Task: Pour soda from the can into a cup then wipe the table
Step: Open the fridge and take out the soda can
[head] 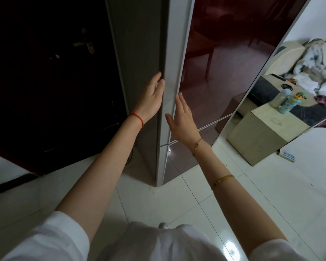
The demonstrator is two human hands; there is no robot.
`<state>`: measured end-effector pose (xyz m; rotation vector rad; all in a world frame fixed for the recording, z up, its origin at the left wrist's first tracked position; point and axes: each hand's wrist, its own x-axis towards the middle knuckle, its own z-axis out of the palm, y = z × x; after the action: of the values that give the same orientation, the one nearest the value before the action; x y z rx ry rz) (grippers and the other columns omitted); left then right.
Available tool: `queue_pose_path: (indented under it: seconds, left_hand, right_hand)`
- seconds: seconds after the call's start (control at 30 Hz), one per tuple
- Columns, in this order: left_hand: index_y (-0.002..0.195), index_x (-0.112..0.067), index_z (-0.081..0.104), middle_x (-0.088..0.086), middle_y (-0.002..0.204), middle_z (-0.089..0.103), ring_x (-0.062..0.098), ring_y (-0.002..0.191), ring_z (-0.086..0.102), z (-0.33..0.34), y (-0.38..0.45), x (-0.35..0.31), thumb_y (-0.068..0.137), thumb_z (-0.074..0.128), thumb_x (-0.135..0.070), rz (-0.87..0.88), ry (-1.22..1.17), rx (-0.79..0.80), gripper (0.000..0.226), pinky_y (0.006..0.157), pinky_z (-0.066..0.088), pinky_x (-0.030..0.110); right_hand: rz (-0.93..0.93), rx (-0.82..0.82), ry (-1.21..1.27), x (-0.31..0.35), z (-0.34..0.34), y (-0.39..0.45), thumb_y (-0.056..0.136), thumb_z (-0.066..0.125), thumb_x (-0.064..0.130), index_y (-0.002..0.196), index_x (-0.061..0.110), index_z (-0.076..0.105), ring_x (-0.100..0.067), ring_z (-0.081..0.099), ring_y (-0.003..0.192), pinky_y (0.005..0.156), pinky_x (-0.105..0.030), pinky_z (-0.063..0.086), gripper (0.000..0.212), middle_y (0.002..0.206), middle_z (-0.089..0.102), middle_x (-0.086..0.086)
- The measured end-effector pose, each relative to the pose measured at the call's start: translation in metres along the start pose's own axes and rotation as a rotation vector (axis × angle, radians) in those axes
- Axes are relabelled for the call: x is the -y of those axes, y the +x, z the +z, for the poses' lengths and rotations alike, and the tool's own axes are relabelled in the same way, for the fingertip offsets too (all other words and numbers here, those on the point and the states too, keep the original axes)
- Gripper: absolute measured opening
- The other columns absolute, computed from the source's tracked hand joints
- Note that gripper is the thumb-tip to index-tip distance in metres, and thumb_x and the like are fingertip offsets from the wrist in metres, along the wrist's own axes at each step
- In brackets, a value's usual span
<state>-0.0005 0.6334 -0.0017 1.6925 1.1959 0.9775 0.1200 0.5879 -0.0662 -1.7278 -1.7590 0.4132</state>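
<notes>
No can, cup or cloth is in view. I stand in front of a tall fridge with a glossy dark red upper door (220, 68) and a silver door edge (170, 76). My left hand (151, 98), with a red string at the wrist, hooks its fingers into the seam between the grey fridge side and that silver edge. My right hand (183, 119) lies flat with fingers apart against the front of the door near the same edge, holding nothing. A lower fridge door (179, 162) sits below a horizontal seam.
A dark wooden door (45, 76) with a metal handle stands to the left. To the right is a low cabinet (262, 134) bearing two bottles (288, 102), with piled fabric (312, 61) behind. A power strip (288, 154) lies on the white tiled floor (177, 204).
</notes>
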Motion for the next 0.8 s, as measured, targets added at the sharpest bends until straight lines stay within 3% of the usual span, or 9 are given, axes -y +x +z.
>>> queue_pose_path:
  seconds: [0.1, 0.17, 0.23, 0.33, 0.43, 0.5, 0.67, 0.8]
  left_hand:
    - [0.152, -0.016, 0.026, 0.004, 0.157, 0.033, 0.012, 0.142, 0.033, 0.001, 0.001, -0.005, 0.107, 0.03, -0.026, -0.018, -0.025, -0.024, 0.047, 0.095, 0.029, 0.008]
    - [0.151, -0.012, 0.028, 0.005, 0.154, 0.037, 0.007, 0.136, 0.036, 0.001, 0.001, -0.005, 0.107, 0.031, -0.02, -0.017, -0.041, -0.035, 0.045, 0.082, 0.033, -0.006]
    - [0.15, -0.009, 0.03, 0.007, 0.152, 0.04, 0.007, 0.134, 0.037, 0.001, 0.001, -0.003, 0.107, 0.031, -0.016, -0.01, -0.058, -0.051, 0.044, 0.075, 0.033, -0.011]
    - [0.15, -0.01, 0.031, 0.005, 0.149, 0.043, 0.003, 0.129, 0.04, 0.001, -0.001, -0.003, 0.107, 0.031, -0.016, 0.013, -0.06, -0.046, 0.043, 0.075, 0.034, -0.01]
    - [0.146, -0.009, 0.036, -0.009, 0.128, 0.052, -0.021, 0.102, 0.048, 0.005, -0.016, -0.003, 0.107, 0.031, -0.016, 0.069, -0.046, -0.012, 0.04, 0.078, 0.038, -0.006]
    - [0.14, -0.009, 0.042, -0.013, 0.12, 0.053, -0.027, 0.097, 0.049, 0.014, -0.03, 0.001, 0.106, 0.034, -0.013, 0.156, -0.024, 0.015, 0.035, 0.085, 0.043, 0.001]
    - [0.127, -0.007, 0.057, -0.006, 0.121, 0.059, -0.006, 0.112, 0.051, 0.043, -0.053, 0.003, 0.1, 0.049, -0.01, 0.483, 0.114, 0.003, 0.028, 0.095, 0.042, 0.008]
    - [0.118, -0.01, 0.066, 0.007, 0.118, 0.065, 0.015, 0.113, 0.054, 0.064, -0.055, 0.001, 0.097, 0.054, -0.01, 0.735, 0.268, -0.083, 0.024, 0.097, 0.047, 0.032]
  right_hand:
    - [0.0, 0.002, 0.008, -0.001, -0.001, 0.004, 0.101, 0.046, 0.028, 0.155, 0.008, 0.007, -0.025, 0.006, 0.151, 0.115, -0.025, 0.005, 0.07, 0.164, 0.002, -0.007]
    - [0.001, 0.002, 0.014, -0.001, -0.001, 0.004, 0.101, 0.046, 0.027, 0.155, 0.009, 0.006, -0.025, 0.006, 0.151, 0.116, -0.026, 0.005, 0.07, 0.164, 0.002, -0.007]
    - [0.001, -0.008, 0.021, -0.002, -0.001, 0.005, 0.101, 0.046, 0.028, 0.155, 0.01, 0.006, -0.024, 0.006, 0.151, 0.117, -0.027, 0.007, 0.07, 0.164, 0.002, -0.005]
    - [-0.007, -0.036, 0.028, -0.002, 0.0, 0.005, 0.101, 0.044, 0.029, 0.155, 0.012, 0.005, -0.024, 0.006, 0.151, 0.12, -0.033, 0.01, 0.069, 0.164, 0.001, -0.004]
    - [0.011, -0.126, 0.036, 0.002, 0.006, -0.01, 0.102, 0.041, 0.034, 0.155, 0.011, 0.004, -0.022, 0.006, 0.151, 0.119, -0.028, 0.007, 0.069, 0.164, -0.002, -0.007]
    - [0.04, -0.233, 0.038, 0.003, 0.014, -0.03, 0.102, 0.042, 0.037, 0.155, 0.009, 0.002, -0.02, 0.003, 0.151, 0.121, -0.029, 0.007, 0.072, 0.164, -0.004, -0.008]
    - [0.147, -0.451, -0.076, -0.011, 0.011, -0.072, 0.1, 0.048, 0.034, 0.154, 0.005, 0.004, -0.021, 0.005, 0.152, 0.123, -0.039, 0.016, 0.076, 0.164, 0.001, -0.012]
    - [0.189, -0.578, -0.153, -0.023, -0.009, -0.093, 0.1, 0.043, 0.032, 0.153, 0.001, 0.01, -0.023, 0.008, 0.151, 0.122, -0.042, 0.019, 0.07, 0.162, 0.008, -0.015]
